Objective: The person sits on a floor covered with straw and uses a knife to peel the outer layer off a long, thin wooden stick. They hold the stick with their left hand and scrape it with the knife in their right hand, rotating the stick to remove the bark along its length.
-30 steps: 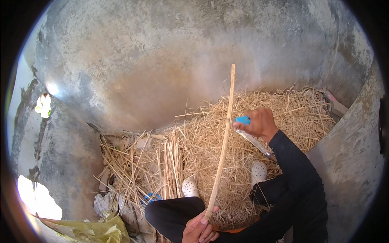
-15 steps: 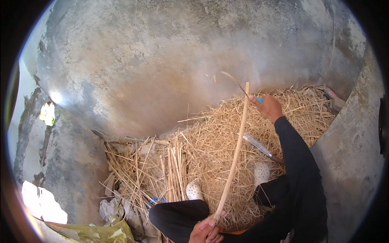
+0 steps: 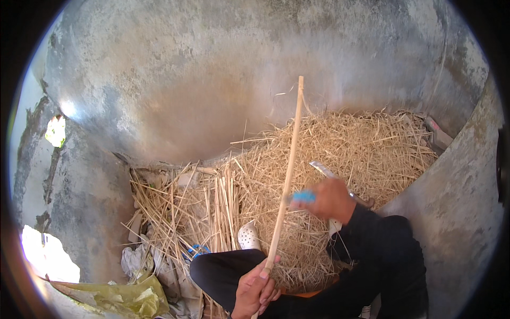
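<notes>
Head view: a stained concrete wall (image 3: 212,64) fills the upper frame, and below it a broad heap of straw-coloured shavings (image 3: 366,138) spreads from the centre to the right. Crumpled yellow-green plastic sheeting (image 3: 122,297) lies at the lower left. A pale wooden strip (image 3: 292,146), perhaps bamboo, slants from the lower centre to the upper centre. Left of it lies a bundle of thin slats (image 3: 227,207); whether these are finished or raw cannot be told. A knife (image 3: 321,169) rests on the shavings, partly hidden, right of centre.

At the lower centre the person's left hand (image 3: 256,290) has its fingers wrapped around the strip's lower part. The right hand (image 3: 330,199), blurred, is closed around a blue-handled tool (image 3: 303,196) that meets the strip below its middle; its edge is lost in blur.

Near the upper tip hangs a thin curl (image 3: 305,105), so the strip seems partly shaved, not yet trimmed clean; how much paring remains is unclear.
</notes>
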The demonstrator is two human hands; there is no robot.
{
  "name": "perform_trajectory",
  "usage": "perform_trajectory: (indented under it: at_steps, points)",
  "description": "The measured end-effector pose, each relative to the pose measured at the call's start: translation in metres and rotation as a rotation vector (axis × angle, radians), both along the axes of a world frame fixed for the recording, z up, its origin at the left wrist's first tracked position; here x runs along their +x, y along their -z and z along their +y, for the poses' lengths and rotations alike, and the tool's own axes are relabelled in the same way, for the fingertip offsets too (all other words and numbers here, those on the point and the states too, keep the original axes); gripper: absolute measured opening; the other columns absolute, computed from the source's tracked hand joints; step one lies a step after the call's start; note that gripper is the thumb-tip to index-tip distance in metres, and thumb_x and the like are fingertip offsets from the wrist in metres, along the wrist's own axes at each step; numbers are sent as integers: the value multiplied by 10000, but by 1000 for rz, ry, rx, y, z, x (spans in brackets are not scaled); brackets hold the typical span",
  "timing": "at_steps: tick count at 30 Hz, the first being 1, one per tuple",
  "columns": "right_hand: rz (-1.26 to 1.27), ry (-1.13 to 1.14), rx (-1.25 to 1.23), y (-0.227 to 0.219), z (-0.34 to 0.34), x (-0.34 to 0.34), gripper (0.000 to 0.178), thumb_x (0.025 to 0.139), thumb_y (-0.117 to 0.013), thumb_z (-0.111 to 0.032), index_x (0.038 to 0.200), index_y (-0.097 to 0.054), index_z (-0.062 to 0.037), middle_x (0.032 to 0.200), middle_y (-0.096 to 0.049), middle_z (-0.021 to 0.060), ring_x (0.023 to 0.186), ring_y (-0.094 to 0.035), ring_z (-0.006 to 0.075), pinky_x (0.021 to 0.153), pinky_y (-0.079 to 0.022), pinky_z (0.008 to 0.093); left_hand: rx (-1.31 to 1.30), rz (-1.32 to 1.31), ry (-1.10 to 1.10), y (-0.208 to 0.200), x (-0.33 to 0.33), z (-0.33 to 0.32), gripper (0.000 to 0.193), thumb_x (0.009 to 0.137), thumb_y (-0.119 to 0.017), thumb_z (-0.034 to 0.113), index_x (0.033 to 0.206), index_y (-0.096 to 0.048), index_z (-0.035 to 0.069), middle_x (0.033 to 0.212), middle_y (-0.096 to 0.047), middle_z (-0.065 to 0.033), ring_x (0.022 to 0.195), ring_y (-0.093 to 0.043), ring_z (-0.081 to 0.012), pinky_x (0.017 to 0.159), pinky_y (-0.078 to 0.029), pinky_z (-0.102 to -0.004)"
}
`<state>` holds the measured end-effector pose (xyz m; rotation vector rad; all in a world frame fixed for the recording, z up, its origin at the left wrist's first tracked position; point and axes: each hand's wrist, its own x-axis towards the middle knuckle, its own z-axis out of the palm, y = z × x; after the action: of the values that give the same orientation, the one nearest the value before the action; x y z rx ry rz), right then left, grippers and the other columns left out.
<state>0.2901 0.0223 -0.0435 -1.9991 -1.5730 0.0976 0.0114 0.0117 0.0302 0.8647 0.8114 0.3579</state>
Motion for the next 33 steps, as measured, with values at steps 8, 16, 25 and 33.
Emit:
perform_trajectory:
  at_steps: [8,16,25,33]
  points:
    - [-56,-213,68,-7,-8,-26,828,691,-442,-857,561,-617,-59,426,-507,93,391,-546,251,397,-401,371,36,-31,-24,2,0,-3,445,995,-422,241,1343,-402,-35,440,-303,31,299,-258,-75,407,-295,-227]
    - [56,262,-64,13,18,63,709,813,-452,-731,582,-635,-87,437,-507,91,385,-529,252,395,-400,382,45,-62,56,15,0,-26,406,975,-485,227,1294,-470,-23,524,-341,58,418,-302,-42,442,-312,-212]
    - [-16,-213,109,-3,1,-20,782,737,-441,-816,544,-627,-82,432,-506,127,401,-548,272,427,-424,400,175,67,26,4,7,-1,462,994,-431,244,1375,-381,-13,477,-321,30,327,-249,-67,430,-312,-215]
    - [64,122,-105,40,16,25,812,760,-375,-831,583,-635,-83,518,-575,118,493,-597,291,479,-446,400,48,-71,17,28,-2,-5,435,977,-482,228,1323,-444,-35,528,-353,51,434,-307,-46,448,-313,-203]
